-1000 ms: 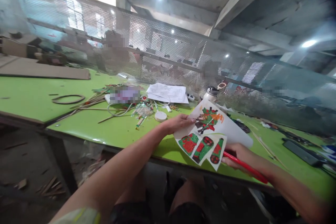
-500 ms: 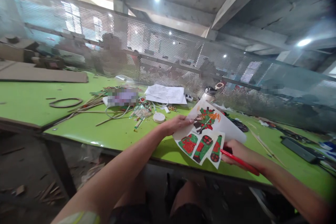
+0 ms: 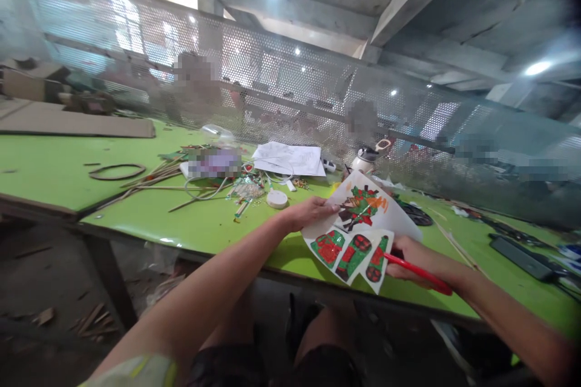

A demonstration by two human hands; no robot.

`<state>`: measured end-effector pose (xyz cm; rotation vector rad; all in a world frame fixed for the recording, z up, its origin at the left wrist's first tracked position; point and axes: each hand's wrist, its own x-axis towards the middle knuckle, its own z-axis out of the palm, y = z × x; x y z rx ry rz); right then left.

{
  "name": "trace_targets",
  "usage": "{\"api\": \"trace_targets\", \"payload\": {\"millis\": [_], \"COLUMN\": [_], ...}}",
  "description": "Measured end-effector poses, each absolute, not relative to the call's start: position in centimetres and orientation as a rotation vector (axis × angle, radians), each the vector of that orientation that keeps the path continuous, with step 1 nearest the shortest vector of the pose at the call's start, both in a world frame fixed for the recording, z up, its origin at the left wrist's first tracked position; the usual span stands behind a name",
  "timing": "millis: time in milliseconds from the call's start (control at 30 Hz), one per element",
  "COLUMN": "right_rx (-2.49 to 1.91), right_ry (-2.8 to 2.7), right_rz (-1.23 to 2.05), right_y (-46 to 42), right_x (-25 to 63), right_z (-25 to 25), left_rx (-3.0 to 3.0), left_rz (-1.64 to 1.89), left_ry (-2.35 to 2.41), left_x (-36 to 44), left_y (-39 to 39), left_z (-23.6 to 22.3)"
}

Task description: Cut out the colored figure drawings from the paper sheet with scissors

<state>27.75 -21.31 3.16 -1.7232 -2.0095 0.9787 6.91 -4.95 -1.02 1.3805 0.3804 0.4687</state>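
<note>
My left hand (image 3: pixel 313 214) pinches the left side of a white paper sheet (image 3: pixel 399 217), thumb on top. The sheet is held up over the table's front edge. On it are a red-and-green coloured figure (image 3: pixel 363 205) and, along the lower edge, several red-and-green shapes (image 3: pixel 354 257) with notches between some of them. My right hand (image 3: pixel 413 259) is closed round a long red tool (image 3: pixel 422 273) at the sheet's lower right. The tool's front end meets the rightmost shape. Its tip is too small to make out, so I cannot tell its kind.
On the green table (image 3: pixel 195 230) lie thin sticks (image 3: pixel 149 181), a dark ring (image 3: pixel 117 171), small beads (image 3: pixel 249 189), a white round disc (image 3: pixel 276 198) and white papers (image 3: pixel 288 158). A white bottle (image 3: pixel 363 158) stands behind the sheet. A black box (image 3: pixel 521 258) lies right. A perforated screen (image 3: pixel 281 87) runs behind.
My right hand and the red tool have shifted slightly against the sheet, and the tool's front end now reaches further onto the rightmost shape. My left hand keeps its grip. The view sways a little.
</note>
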Motion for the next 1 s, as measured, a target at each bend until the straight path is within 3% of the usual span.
{"api": "trace_targets", "payload": {"millis": [300,567,733,1000], "right_rx": [-1.828,-1.945,-1.908,-1.769], "right_ry": [-1.925,-1.657,-1.495,-1.437], "right_rz": [0.955,0.882,0.915,1.075], "right_y": [-21.0,-24.6,-27.0,-23.0], "right_x": [28.5,31.5,28.1,22.6], "right_z": [2.3,2.9,0.4,-0.4], "left_rx": [1.301,1.047,0.934,0.869], "left_rz": [0.523,0.998,1.216,1.38], "left_ry": [0.428,0.532,0.492,0.449], "left_x": [7.1,7.9,8.9,9.1], "left_y": [-4.3,-1.6,-1.9,-2.5], "left_z": [-1.5,-2.1,-2.1,-1.6]}}
